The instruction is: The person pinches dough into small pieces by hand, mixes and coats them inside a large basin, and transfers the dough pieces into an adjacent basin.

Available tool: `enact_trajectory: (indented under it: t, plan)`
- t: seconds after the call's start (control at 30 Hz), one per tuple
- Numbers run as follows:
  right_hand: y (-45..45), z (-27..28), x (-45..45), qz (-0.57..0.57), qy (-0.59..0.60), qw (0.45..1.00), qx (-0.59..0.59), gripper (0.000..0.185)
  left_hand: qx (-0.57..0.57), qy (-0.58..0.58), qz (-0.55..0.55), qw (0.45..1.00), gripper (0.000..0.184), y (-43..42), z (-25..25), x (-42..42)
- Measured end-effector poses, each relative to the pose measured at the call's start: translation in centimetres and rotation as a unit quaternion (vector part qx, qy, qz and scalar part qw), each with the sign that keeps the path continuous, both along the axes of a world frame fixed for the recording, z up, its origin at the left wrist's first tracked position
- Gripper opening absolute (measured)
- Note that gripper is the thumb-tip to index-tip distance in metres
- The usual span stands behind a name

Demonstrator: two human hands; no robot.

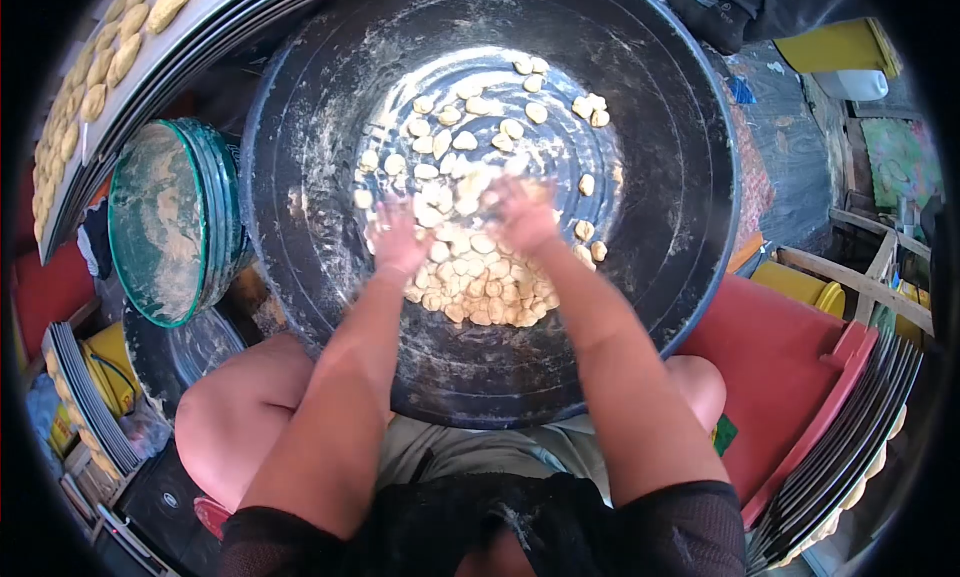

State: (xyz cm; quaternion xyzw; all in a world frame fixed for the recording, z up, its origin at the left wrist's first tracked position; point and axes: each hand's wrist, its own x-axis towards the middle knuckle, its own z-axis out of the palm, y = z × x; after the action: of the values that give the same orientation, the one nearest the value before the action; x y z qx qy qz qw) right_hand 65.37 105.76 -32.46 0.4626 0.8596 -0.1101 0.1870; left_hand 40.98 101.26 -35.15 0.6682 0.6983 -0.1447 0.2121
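Note:
A wide black basin [680, 177] dusted with flour lies in front of me. Many small pale dough pieces [485, 287] are heaped in its near middle, with others scattered toward the far side. My left hand [398, 239] is at the left edge of the heap, fingers loosely spread among the pieces. Over the pieces to the right is my right hand [524, 217], its fingers stretched out. Motion and glare blur both hands, and I make out nothing gripped in either one.
Stacked trays [150, 67] at the upper left carry flattened dough pieces. Below them stand nested green-rimmed tubs [160, 222]. A red plastic surface [770, 347] and another stack of trays [850, 457] are at the right. A yellow container [830, 49] stands at the upper right.

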Motion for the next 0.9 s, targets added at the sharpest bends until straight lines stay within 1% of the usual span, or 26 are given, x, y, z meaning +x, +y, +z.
enact_trajectory:
  t: [0.03,0.07,0.1,0.13,0.17,0.2,0.23,0.27,0.3,0.33,0.37,0.4,0.43,0.47,0.5,0.53,0.57,0.6,0.63,0.7,0.73,0.77,0.8,0.83,0.87,0.9]
  plan:
    - [2.1,1.8,2.2,-0.194,-0.042,0.98,0.026,0.062,-0.02,0.024,-0.047,0.998,0.071,-0.1,1.5,1.4]
    - [3.3,2.5,5.0,-0.301,-0.06,0.951,0.03,0.067,-0.023,-0.093,-0.123,0.988,0.067,0.0,3.2,2.1]
    - [3.7,2.9,7.6,-0.436,0.01,0.895,0.09,0.069,-0.028,-0.21,-0.197,0.957,0.063,0.2,4.3,2.7]
    - [3.9,0.9,12.3,-0.448,0.219,0.861,0.099,0.066,-0.035,-0.248,-0.16,0.955,0.057,0.7,4.2,3.7]
    - [4.0,0.0,15.2,-0.491,0.222,0.838,0.084,0.061,-0.042,-0.285,-0.124,0.95,0.051,1.5,4.0,4.6]
    - [4.2,-0.3,17.7,-0.561,0.174,0.809,-0.024,0.058,-0.053,-0.322,-0.086,0.941,0.046,1.9,3.7,5.2]
    - [3.6,-1.2,17.8,-0.626,0.179,0.739,-0.174,0.063,0.045,-0.342,0.09,0.934,0.031,2.1,4.4,5.2]
    - [3.2,-2.0,17.9,-0.671,0.179,0.646,-0.317,0.07,0.194,-0.309,0.073,0.928,0.033,2.4,0.7,3.1]
    - [2.4,-2.1,17.3,-0.643,0.145,0.639,-0.396,0.079,0.191,-0.253,0.153,0.936,0.04,2.9,1.8,1.4]
    - [0.8,-1.8,15.9,-0.611,0.111,0.625,-0.474,0.088,0.096,-0.193,0.212,0.953,0.048,3.1,2.7,-0.5]
    - [-1.1,-3.7,15.1,-0.599,0.177,0.579,-0.524,0.096,0.002,-0.129,0.266,0.955,0.056,3.4,3.2,-2.4]
    - [-2.9,-5.7,14.1,-0.581,0.242,0.53,-0.568,0.103,-0.072,-0.18,0.288,0.938,0.061,3.1,1.3,-3.8]
    - [-4.9,-6.4,11.3,-0.618,0.278,0.533,-0.506,0.102,-0.146,-0.229,0.307,0.912,0.067,2.4,-2.0,-4.8]
    - [-5.7,-6.4,7.9,-0.641,0.35,0.47,-0.495,0.098,-0.217,-0.278,0.324,0.878,0.072,2.3,-3.8,-5.2]
    - [-6.5,-6.3,4.4,-0.655,0.419,0.401,-0.484,0.094,-0.294,-0.266,0.343,0.852,0.081,2.7,1.9,-3.1]
    - [-6.8,-5.2,1.4,-0.641,0.511,0.253,-0.513,0.089,-0.302,-0.324,0.337,0.831,0.085,2.0,0.4,-3.2]
    - [-6.5,-4.0,-2.3,-0.635,0.556,0.207,-0.495,0.084,-0.306,-0.383,0.33,0.807,0.088,1.4,-2.5,-3.2]
    - [-6.2,-2.9,-5.0,-0.625,0.599,0.156,-0.476,0.08,-0.311,-0.437,0.32,0.781,0.092,1.1,-4.0,-3.3]
    - [-5.1,-2.4,-5.5,-0.57,0.611,0.204,-0.51,0.079,-0.35,-0.462,0.392,0.714,0.088,2.3,3.0,-1.8]
    - [-2.5,-1.6,-6.0,-0.456,0.619,0.292,-0.568,0.078,-0.402,-0.593,0.431,0.548,0.076,3.4,1.7,-2.4]
    - [-0.7,0.3,-5.3,-0.428,0.633,0.335,-0.552,0.081,-0.42,-0.649,0.443,0.455,0.071,4.1,1.2,-2.7]
    - [1.2,2.5,-3.8,-0.398,0.643,0.377,-0.535,0.084,-0.303,-0.705,0.447,0.46,0.064,4.2,2.0,-1.1]
    - [3.2,3.6,-2.0,-0.425,0.653,0.4,-0.484,0.088,-0.27,-0.689,0.407,0.535,0.059,5.2,1.8,-0.1]
    - [4.6,1.0,1.5,-0.436,0.674,0.437,-0.406,0.085,-0.236,-0.667,0.365,0.606,0.054,6.7,1.3,0.5]
    - [6.8,0.7,5.0,-0.465,0.611,0.561,-0.309,0.083,-0.219,-0.659,0.321,0.645,0.05,7.9,1.5,1.1]
    - [7.7,2.0,7.5,-0.506,0.55,0.641,-0.176,0.077,-0.198,-0.648,0.277,0.682,0.045,9.1,1.7,1.6]
